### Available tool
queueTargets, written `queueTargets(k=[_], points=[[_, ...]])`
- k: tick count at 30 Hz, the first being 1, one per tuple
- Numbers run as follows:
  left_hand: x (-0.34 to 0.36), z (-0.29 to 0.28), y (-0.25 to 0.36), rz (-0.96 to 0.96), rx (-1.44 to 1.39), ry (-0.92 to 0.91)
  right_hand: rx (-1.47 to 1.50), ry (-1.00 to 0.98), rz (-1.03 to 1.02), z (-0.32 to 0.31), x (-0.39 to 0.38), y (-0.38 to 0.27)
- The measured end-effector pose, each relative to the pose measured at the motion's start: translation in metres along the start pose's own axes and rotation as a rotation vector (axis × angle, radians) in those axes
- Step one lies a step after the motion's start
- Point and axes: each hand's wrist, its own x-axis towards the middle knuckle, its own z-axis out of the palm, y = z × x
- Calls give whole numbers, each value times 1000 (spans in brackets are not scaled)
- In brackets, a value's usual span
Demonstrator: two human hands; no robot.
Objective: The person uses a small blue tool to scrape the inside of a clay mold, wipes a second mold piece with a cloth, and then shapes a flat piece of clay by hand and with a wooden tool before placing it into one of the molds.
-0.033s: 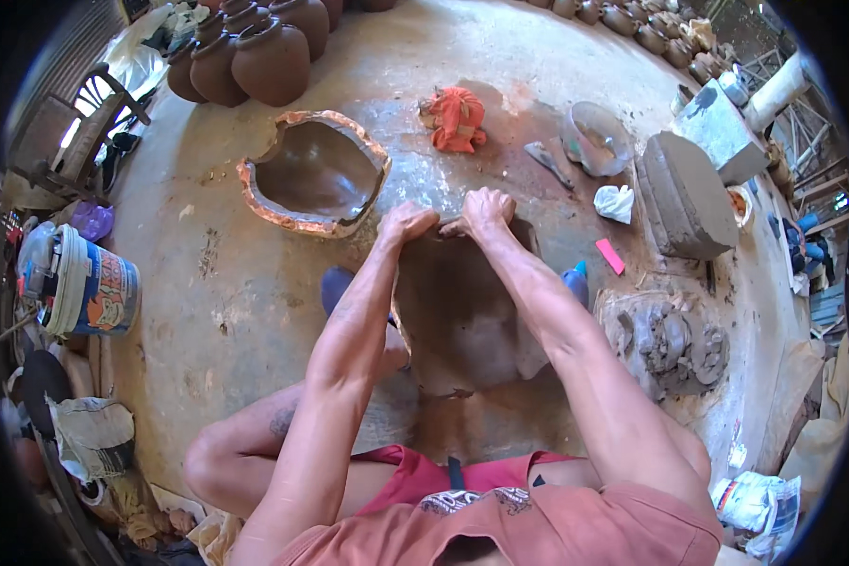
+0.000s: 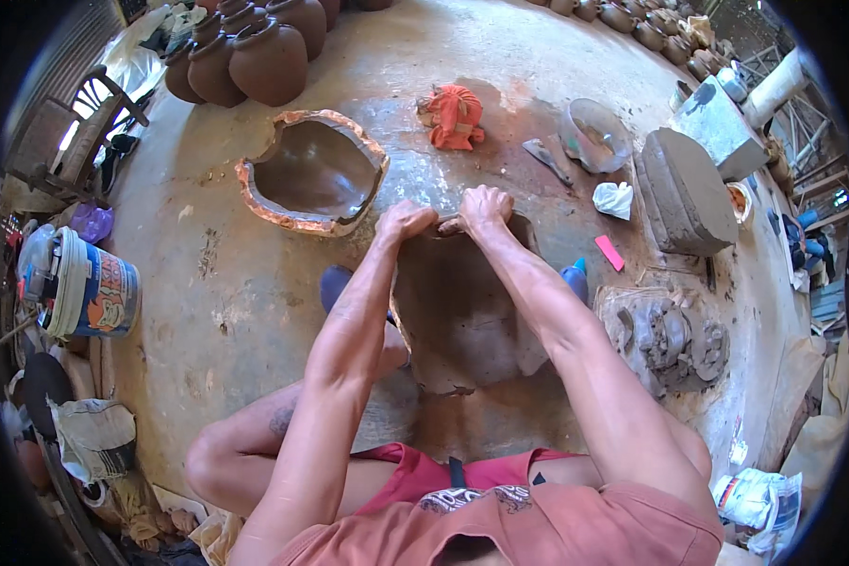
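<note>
In the head view, the left hand [image 2: 407, 220] and right hand [image 2: 486, 208] were side by side with a small gap between them, both at the far edge of a brown clay form [image 2: 462, 307]. Their fingers were curled at that edge; whether they were clamped on it, I could not tell. The form was on the floor [image 2: 208, 193] between the person's legs, its broad surface below the 2 forearms and its near edge rough.

Beyond the left hand was a bowl [image 2: 316, 174] with an uneven, orange-toned rim. Ahead of the hands lay an orange cloth [image 2: 456, 118]. To the right were a clear basin [image 2: 590, 121], a flat tool [image 2: 548, 162] just beside it, a white wad [image 2: 613, 200], a pink strip [image 2: 610, 254], a big clay block [image 2: 689, 193] and, nearer the person, grey lumps [image 2: 677, 341]. A bucket [image 2: 104, 288] was tipped at the far left, with round pots [image 2: 269, 61] grouped at upper left.
</note>
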Motion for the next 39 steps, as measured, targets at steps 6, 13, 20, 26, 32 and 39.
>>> queueTargets(k=[6, 13, 20, 26, 32, 39], points=[[-46, -8, 12, -77, 42, 43, 38, -98, -64, 1, 11, 11], [-54, -6, 22, -127, 149, 250, 47, 89, -38, 10, 7, 28], [-47, -3, 33, -146, 189, 180, 146, -5, -59, 4, 13, 74], [-67, -58, -50, 211, -536, 246, 721, 602, -204, -2, -73, 154], [-168, 23, -11, 90, -904, 333, 418, 476, 570, 94, -200, 365], [-218, 78, -38, 526, -422, 488, 174, 709, 1210, 73, -272, 424]])
